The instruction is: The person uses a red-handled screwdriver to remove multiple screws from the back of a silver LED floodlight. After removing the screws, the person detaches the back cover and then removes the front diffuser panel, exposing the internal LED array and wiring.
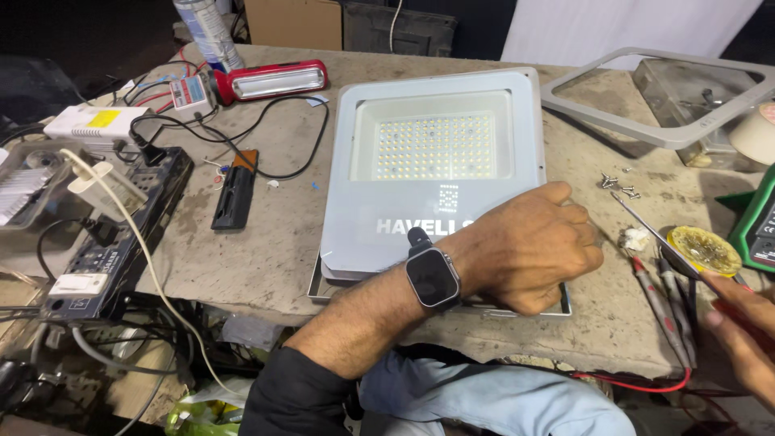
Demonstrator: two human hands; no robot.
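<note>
A grey LED floodlight (436, 153) lies face up on the worn workbench (266, 250), its square panel of small LEDs showing. My left hand (529, 242), with a dark smartwatch (432, 277) on the wrist, reaches across and curls over the light's lower right corner, gripping its edge. My right hand (739, 323) comes in at the right edge and holds a thin metal screwdriver (654, 234), tip pointing up and left toward several loose screws (618, 186) beside the light.
Right of the light are a round tin of yellow paste (704, 249), red meter probes (658, 299), a green meter (763, 226) and a loose grey frame (638, 109). On the left lie a black power strip (113, 234), cables, a red lamp (270, 81) and a spray can (206, 32).
</note>
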